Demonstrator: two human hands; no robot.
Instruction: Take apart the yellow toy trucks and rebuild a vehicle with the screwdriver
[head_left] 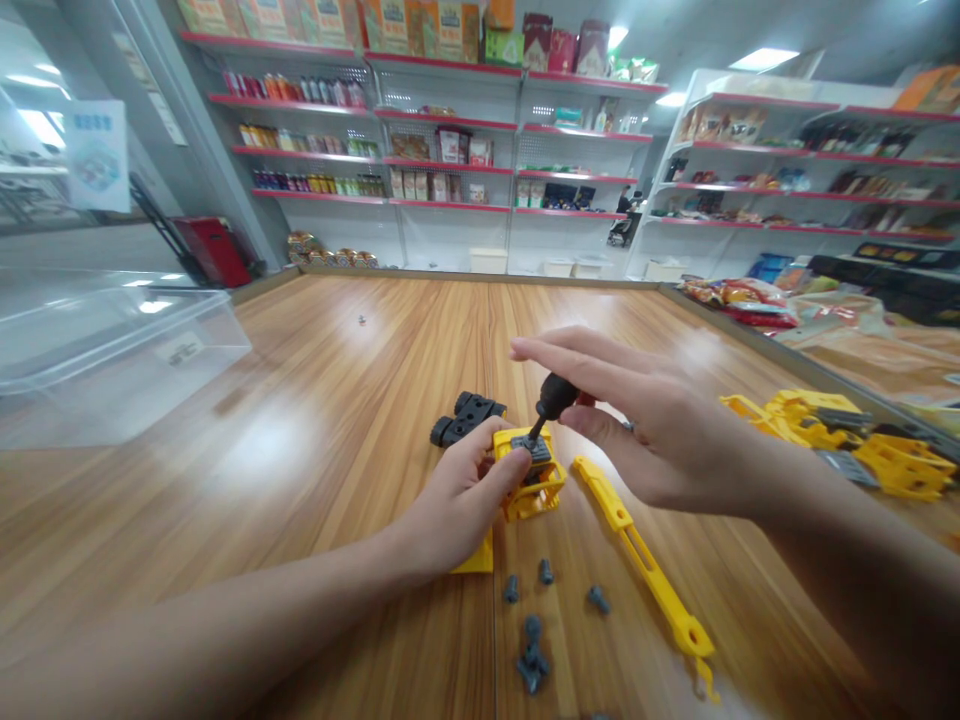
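At the far left a clear plastic bin [112, 345] sat on the wooden desk [315, 400], well apart from the work. Nearer the middle, the left hand [457, 505] was clamped on the yellow toy body [534, 485], thumb and fingers pressed against its left side, so that the piece stood on the desk just in front of the black track part [466, 417]. A flat yellow piece [476, 560] showed under the heel of that hand. Above the body the right hand [660, 430] had its grip closed on the dark handle of a small screwdriver [553, 400], fingers stretched out over it, and the tip stood on the grey block on top of the body. To do this step well, the left hand probably needed to keep the body from turning while the driver stayed upright and seated in the screw head; a tilted shaft would likely slip out. Whether the tip was fully seated could not be told. Below, grey screws [531, 650] lay loose on the desk, close to hand, and to their right a long yellow boom arm [645, 560] lay slantwise. Further right a heap of yellow toy parts [847, 430] rested near the desk edge.
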